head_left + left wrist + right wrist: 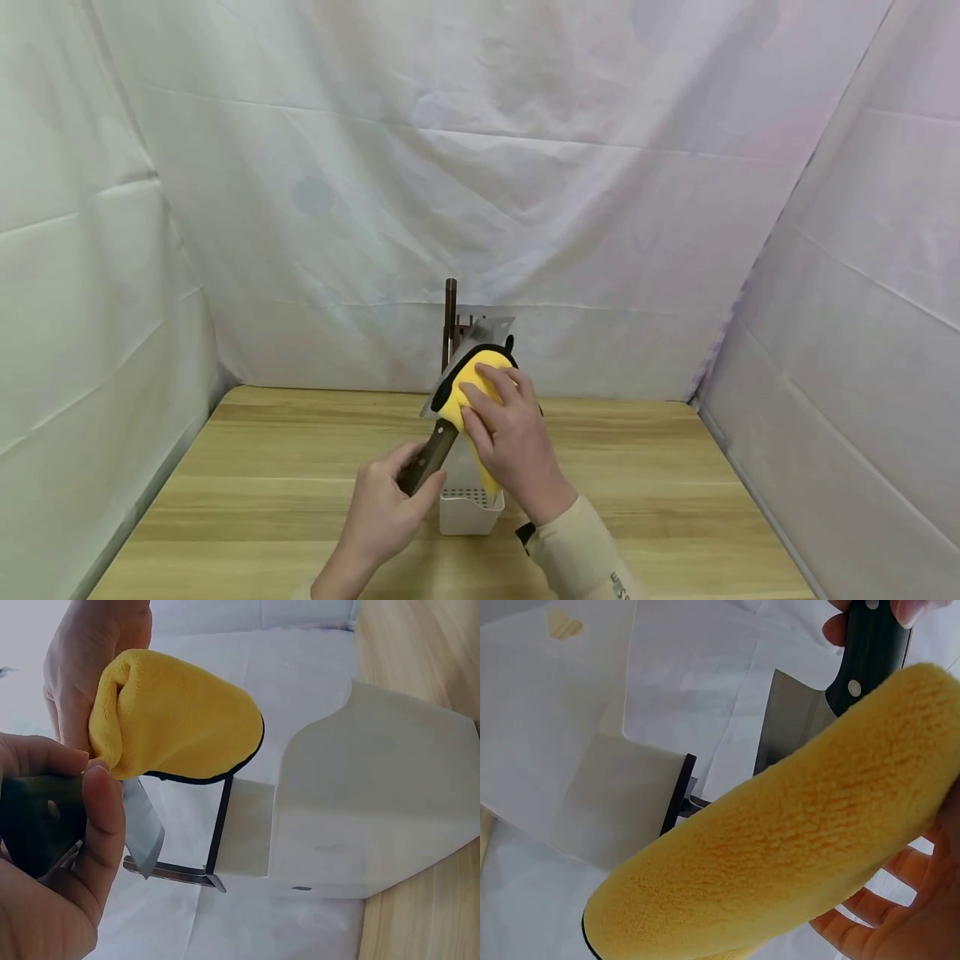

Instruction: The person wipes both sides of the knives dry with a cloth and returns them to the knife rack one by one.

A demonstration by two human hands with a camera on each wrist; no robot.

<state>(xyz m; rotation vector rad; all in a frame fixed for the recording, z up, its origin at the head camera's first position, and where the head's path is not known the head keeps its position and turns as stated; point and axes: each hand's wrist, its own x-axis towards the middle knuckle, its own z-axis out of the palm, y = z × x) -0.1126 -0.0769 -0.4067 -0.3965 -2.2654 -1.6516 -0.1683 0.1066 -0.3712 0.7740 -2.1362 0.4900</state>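
Observation:
My left hand (378, 504) grips the dark riveted handle (433, 457) of a cleaver, which tilts up and away to the right. Over its broad metal blade (482, 333) lies a yellow plush cloth (489, 363) with black edging. My right hand (517, 437) holds this cloth with bent fingers, keeping it on the blade. In the left wrist view the folded cloth (187, 716) covers much of the blade (144, 825). The right wrist view shows bare blade (791, 716) between the handle (870, 652) and the cloth; the rest is hidden.
Below the hands, a white holder (468, 518) with a perforated bottom stands on the wooden table (300, 492). A dark upright post (450, 312) rises behind the blade. White fabric (480, 208) hangs at the back and both sides.

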